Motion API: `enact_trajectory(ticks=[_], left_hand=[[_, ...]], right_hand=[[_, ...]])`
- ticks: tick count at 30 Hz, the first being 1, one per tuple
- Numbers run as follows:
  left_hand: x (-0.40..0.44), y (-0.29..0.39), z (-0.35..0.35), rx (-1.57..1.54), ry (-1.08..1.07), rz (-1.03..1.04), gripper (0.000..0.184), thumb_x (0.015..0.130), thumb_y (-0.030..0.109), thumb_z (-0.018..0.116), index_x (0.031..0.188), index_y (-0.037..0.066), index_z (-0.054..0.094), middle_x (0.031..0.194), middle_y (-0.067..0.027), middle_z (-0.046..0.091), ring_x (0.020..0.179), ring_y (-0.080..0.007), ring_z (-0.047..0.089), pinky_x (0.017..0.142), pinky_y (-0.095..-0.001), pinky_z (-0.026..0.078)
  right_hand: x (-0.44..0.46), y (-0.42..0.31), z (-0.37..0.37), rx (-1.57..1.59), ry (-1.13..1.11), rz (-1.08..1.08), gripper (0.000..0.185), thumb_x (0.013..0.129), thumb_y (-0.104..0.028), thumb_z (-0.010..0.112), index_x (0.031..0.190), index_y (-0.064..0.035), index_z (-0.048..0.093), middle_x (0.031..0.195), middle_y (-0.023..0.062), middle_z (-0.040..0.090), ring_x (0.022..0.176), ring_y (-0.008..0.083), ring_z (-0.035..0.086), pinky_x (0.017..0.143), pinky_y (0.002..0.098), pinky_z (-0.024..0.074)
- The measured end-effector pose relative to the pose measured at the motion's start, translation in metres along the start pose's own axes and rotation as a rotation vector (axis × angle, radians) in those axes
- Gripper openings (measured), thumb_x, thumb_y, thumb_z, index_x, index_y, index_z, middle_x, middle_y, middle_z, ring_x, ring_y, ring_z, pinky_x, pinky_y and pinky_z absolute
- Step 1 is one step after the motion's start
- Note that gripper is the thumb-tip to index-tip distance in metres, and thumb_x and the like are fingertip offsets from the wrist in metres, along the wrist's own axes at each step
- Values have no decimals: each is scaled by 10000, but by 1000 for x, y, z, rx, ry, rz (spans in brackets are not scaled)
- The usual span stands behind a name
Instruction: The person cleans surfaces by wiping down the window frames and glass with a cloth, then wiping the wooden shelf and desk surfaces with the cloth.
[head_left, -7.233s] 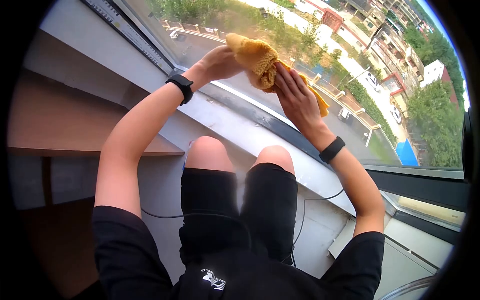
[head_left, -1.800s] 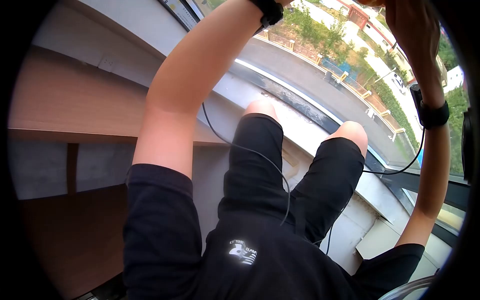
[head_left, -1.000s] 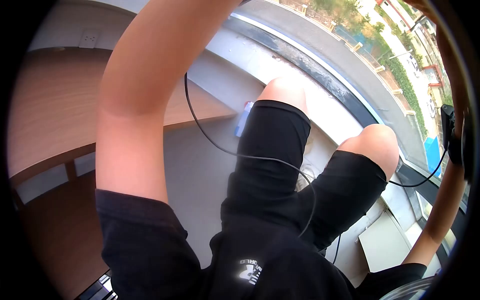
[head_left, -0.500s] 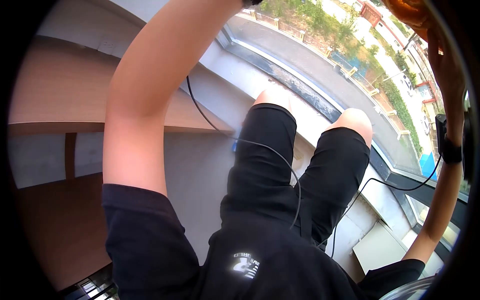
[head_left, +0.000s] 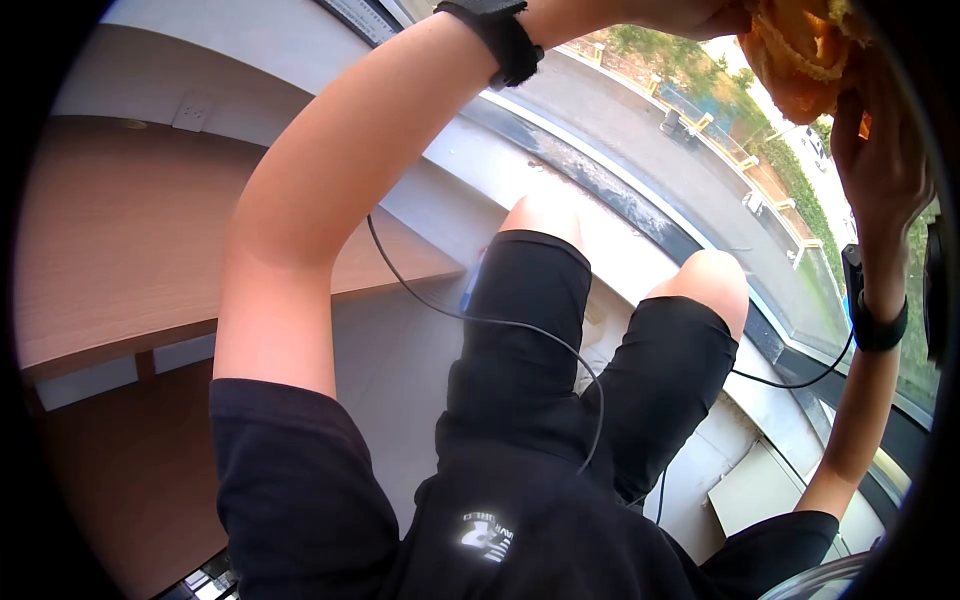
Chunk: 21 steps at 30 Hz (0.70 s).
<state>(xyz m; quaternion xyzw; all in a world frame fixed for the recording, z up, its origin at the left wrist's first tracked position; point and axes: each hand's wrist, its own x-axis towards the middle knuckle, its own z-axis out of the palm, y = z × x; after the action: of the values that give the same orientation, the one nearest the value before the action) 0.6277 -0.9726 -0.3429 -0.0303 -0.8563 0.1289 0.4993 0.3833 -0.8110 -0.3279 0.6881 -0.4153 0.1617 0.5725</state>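
At the top right edge is a glossy orange-brown, bread-like thing (head_left: 795, 60) with pale, ragged edges; its upper part is cut off by the view. My right hand (head_left: 885, 150) grips it from below, fingers curled against its lower side. From the left, my left hand (head_left: 690, 14) reaches its near side with fingers closed at its edge; part of this hand lies beyond the frame. Black straps circle my left wrist (head_left: 500, 40) and my right wrist (head_left: 882, 328).
A black cable (head_left: 530, 325) crosses my lap, and another (head_left: 790, 382) runs to a device at my right wrist. Wooden shelving (head_left: 150, 240) stands to the left. Ahead are a ledge and window (head_left: 610, 160) over a street. A pale panel (head_left: 760, 490) is at lower right.
My left hand has come into view at the top, touching the bread-like thing. That thing and my right hand sit lower in the view, with more of both showing.
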Motion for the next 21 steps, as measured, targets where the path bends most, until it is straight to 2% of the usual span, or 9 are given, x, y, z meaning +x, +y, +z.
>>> enact_trajectory(ticks=[4, 7, 8, 9, 12, 15, 16, 19, 21], left_hand=[[-53, 14, 18, -71, -85, -39, 357, 957, 256, 601, 1283, 112, 577, 1220, -110, 625, 1151, -276, 589, 1013, -408, 460], [-87, 28, 19, -329, -281, -264, 360, 1003, 291, 555, 1314, 112, 546, 1249, -103, 612, 1175, -272, 576, 1049, -399, 448], [-109, 26, 28, -342, -308, -265, 368, 1005, 302, 553, 1319, 110, 542, 1253, -99, 611, 1176, -271, 576, 1050, -398, 447], [-130, 26, 33, -354, -335, -266, 377, 1008, 313, 552, 1324, 109, 537, 1256, -96, 609, 1176, -270, 575, 1052, -397, 446], [-178, 36, 43, -349, -321, -355, 365, 1004, 301, 567, 1312, 107, 557, 1248, -97, 623, 1143, -277, 595, 1031, -391, 465], [-199, 45, 44, -469, -315, -462, 339, 995, 271, 589, 1291, 106, 584, 1235, -100, 639, 1116, -290, 612, 1005, -389, 486], [-199, 47, 44, -463, -261, -471, 328, 981, 241, 613, 1279, 104, 603, 1209, -102, 659, 1099, -292, 627, 984, -401, 502], [-188, 43, 36, -109, -201, -215, 358, 973, 237, 623, 1303, 103, 591, 1213, -112, 657, 1115, -291, 626, 983, -415, 503], [-150, 36, 25, -149, -86, -201, 375, 957, 226, 622, 1307, 96, 594, 1230, -127, 649, 1124, -299, 626, 963, -424, 513]], right_hand=[[-18, -70, 3, 73, -117, 7, 204, 923, -244, 702, 1107, -159, 727, 1335, 130, 653, 1262, 311, 621, 1107, 452, 441], [-24, -130, 11, 175, -111, 104, 143, 910, -225, 708, 1034, -155, 719, 1335, 138, 647, 1309, 321, 585, 1174, 470, 356], [-27, -148, 15, 277, -130, 170, 117, 918, -160, 667, 997, -157, 754, 1397, 88, 603, 1402, 238, 496, 1225, 432, 279], [-35, -160, 18, 275, -179, 165, 90, 911, -189, 681, 966, -179, 751, 1351, 78, 632, 1372, 242, 532, 1213, 439, 280], [-59, -196, 30, 337, -243, 165, 90, 916, -154, 671, 948, -160, 755, 1362, 78, 626, 1369, 220, 533, 1223, 428, 263], [-74, -208, 31, 420, -295, 147, 130, 883, -96, 679, 972, -141, 762, 1399, 81, 607, 1392, 206, 502, 1246, 422, 234], [-73, -206, 26, 429, -324, 139, 147, 877, -86, 677, 986, -134, 763, 1408, 83, 602, 1395, 206, 497, 1251, 423, 227], [-56, -182, 14, 412, -357, 118, 200, 863, -56, 671, 1031, -115, 763, 1434, 88, 586, 1402, 206, 487, 1258, 423, 221], [-41, -155, -1, 357, -337, 115, 233, 861, -37, 664, 1063, -104, 759, 1450, 90, 575, 1403, 204, 484, 1257, 422, 232]])
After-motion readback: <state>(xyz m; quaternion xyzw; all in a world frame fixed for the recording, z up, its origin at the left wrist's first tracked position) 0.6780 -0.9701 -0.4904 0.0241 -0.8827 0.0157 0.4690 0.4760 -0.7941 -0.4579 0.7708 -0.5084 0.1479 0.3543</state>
